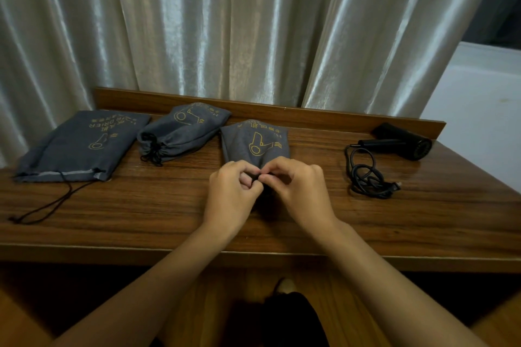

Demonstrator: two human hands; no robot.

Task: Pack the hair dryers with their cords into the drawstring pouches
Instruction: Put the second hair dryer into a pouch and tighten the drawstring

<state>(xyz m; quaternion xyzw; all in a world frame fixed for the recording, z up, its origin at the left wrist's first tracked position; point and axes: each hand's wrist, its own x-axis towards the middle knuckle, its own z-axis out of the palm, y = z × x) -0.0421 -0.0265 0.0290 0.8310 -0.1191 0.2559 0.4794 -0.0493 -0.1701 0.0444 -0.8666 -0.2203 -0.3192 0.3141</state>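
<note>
Three grey drawstring pouches with gold print lie on the wooden table (158,205). The left pouch (81,146) is flat, its black cord trailing toward the front edge. The middle-left pouch (183,132) is bulging and cinched closed. The centre pouch (255,141) is bulging too; my left hand (231,191) and my right hand (298,189) meet at its near mouth, fingers curled and pinching its black drawstring. The mouth itself is hidden behind my fingers. A black hair dryer (403,141) lies at the right with its cord (366,175) loosely coiled in front of it.
A low wooden back rail (282,115) runs along the table's far edge, with shiny curtains (225,31) hanging behind it. A white ledge (479,98) stands at the far right. Bare table surface lies between the pouches and the front edge.
</note>
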